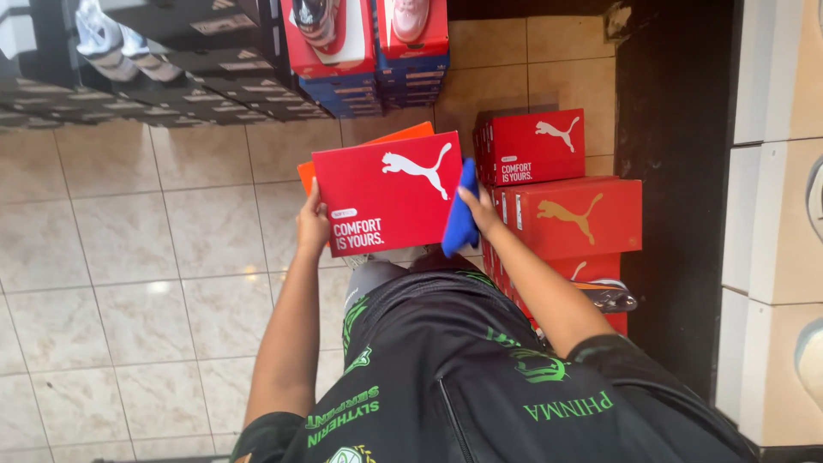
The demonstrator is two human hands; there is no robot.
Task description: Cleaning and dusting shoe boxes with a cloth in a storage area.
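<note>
In the head view, the left hand (312,225) was closed on the left edge of a red box (387,194), thumb on the lid, holding it up in front of the body above the tiled floor (163,257). An orange box (377,141) showed just behind it, its edge peeking out at the top and left; whether the same hand carried it could not be told. The right hand (478,209) was at the red box's right edge, its grip closed on a blue cloth (460,214) that was pressed against that edge. Just to the right stood a stack of red boxes (566,214) on the floor, beside a dark wall strip (677,189). Farther off, at the top, were more stacked boxes (369,51), red over blue, and dark shelves of black boxes (171,69) with shoes.
</note>
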